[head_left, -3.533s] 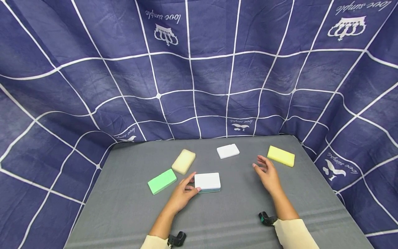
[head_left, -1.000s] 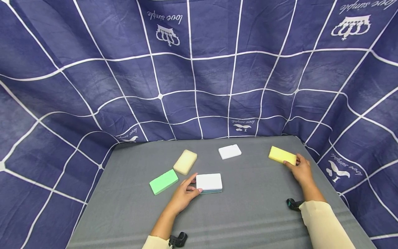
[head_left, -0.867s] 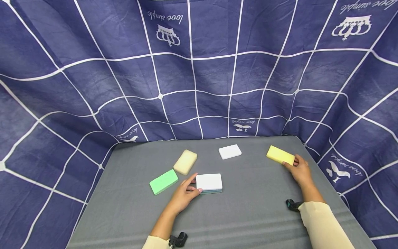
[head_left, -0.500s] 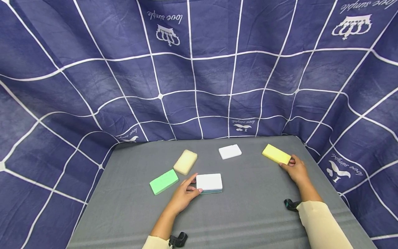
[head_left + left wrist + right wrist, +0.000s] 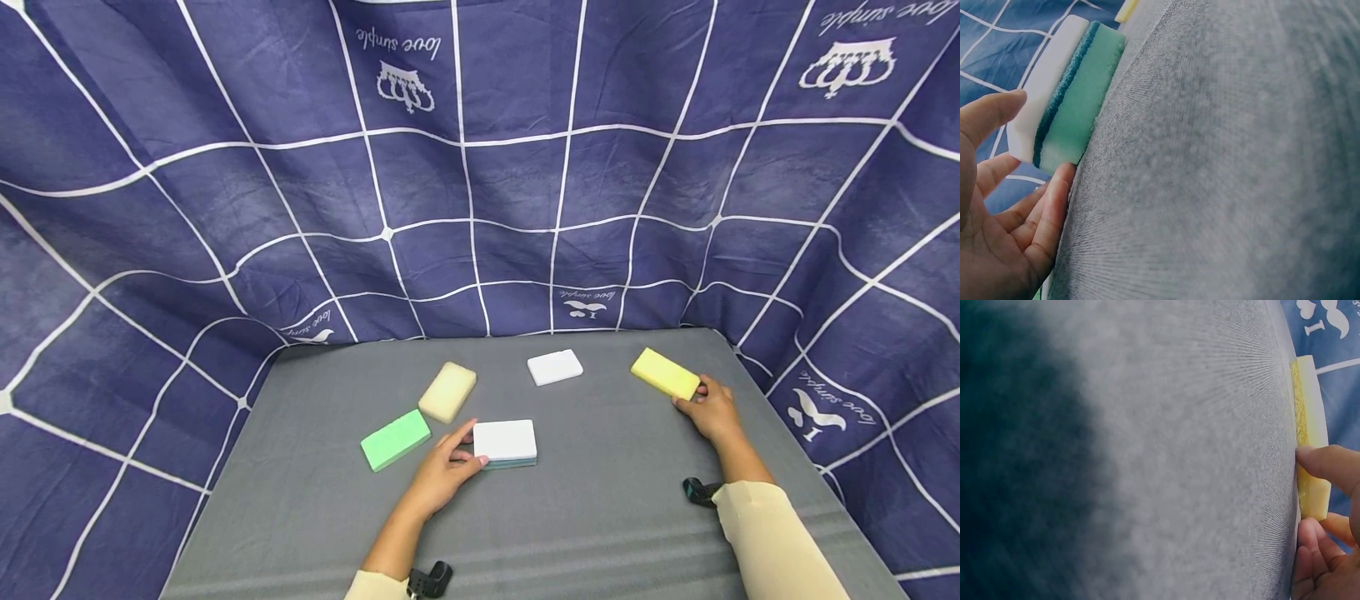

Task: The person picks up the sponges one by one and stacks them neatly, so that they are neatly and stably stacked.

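In the head view my left hand (image 5: 442, 475) is at the left end of a stack. On top lies a white sponge block (image 5: 504, 437); below it, a green sponge (image 5: 1082, 100) with a dark teal scouring layer (image 5: 1066, 94) facing up. Thumb and fingers sit loosely about the stack's end, and in the left wrist view a fingertip touches the green sponge's lower corner. My right hand (image 5: 711, 410) pinches the right end of a yellow sponge (image 5: 665, 372) on the table, its thumb along the near side. The sponge's far side is hidden in the right wrist view.
A green sponge block (image 5: 395, 439) and a cream sponge (image 5: 447, 392) lie left of the stack. Behind it is another white block (image 5: 555, 367). The grey cloth-covered table (image 5: 592, 508) is backed and flanked by a blue checked curtain (image 5: 517, 175).
My right hand reached right to the yellow sponge, took hold of its right end and shifted it slightly left, turning it a little. My left hand and the stack have stayed put.
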Available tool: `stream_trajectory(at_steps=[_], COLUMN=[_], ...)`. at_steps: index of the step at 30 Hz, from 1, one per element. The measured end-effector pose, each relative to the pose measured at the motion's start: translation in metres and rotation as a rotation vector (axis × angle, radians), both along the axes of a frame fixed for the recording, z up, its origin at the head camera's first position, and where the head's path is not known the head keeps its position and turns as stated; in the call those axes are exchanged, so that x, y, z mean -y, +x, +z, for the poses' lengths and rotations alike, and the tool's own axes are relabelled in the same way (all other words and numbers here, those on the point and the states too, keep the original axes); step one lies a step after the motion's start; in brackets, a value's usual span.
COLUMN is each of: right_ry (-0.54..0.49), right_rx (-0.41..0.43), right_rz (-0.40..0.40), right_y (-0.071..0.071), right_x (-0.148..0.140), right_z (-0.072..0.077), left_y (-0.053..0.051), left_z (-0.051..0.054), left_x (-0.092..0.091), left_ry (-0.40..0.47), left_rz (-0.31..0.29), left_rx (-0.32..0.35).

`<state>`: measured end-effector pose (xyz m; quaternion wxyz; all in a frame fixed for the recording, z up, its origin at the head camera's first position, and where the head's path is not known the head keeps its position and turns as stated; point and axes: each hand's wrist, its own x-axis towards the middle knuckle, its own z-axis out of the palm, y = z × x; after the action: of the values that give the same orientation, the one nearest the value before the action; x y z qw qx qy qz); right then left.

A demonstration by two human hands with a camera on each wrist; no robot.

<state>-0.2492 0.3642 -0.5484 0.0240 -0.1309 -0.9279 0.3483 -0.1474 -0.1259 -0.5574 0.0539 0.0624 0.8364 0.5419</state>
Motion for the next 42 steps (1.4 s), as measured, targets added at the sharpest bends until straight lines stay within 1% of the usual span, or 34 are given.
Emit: stream_trajectory(at_steps=[8,14,19,23,26,28,34,38,40,42], right_ry=[0.012,-0.001,-0.031,-0.055,-0.053,-0.075,-0.123,-0.194,-0.236,-0.256], right_rx=[-0.016,-0.008,-0.02,-0.065,-0.102,-0.125,-0.172,-0.186,-0.184,-0.178], right_rz=[0.005,-0.009,-0.003,0.026,0.044,0.041,-0.024,-0.006,0.012,0.016], right_y=[0.003,0.005,0.008,0.009,0.011,0.013,0.019,0.02,0.02,0.021], right_x=[0.002,0.004,0.002,0.001,-0.001,0.0,0.006,0.012,0.013,0.016], right_z=[-0.002,0.001,0.004,0.006,0.007,0.007,0.009,0.011,0.011,0.012], left_y=[0.001,0.001,0.0,0.001,0.001,0.001,0.001,0.0,0.0,0.0], left_z=[0.0,0.001,0.002,0.002,0.002,0.002,0.001,0.001,0.001,0.002], left_x=[0.0,-0.001,0.0,0.0,0.0,0.0,0.001,0.001,0.001,0.001], left_ry=[-0.001,0.01,0.002,-0.002,0.003,0.005,0.014,0.022,0.021,0.019], left_rz=[0.002,0.006,0.004,0.002,0.002,-0.002,-0.003,-0.004,-0.004,-0.002], left_rx=[0.001,0.005,0.017,0.026,0.029,0.03,0.039,0.039,0.041,0.041])
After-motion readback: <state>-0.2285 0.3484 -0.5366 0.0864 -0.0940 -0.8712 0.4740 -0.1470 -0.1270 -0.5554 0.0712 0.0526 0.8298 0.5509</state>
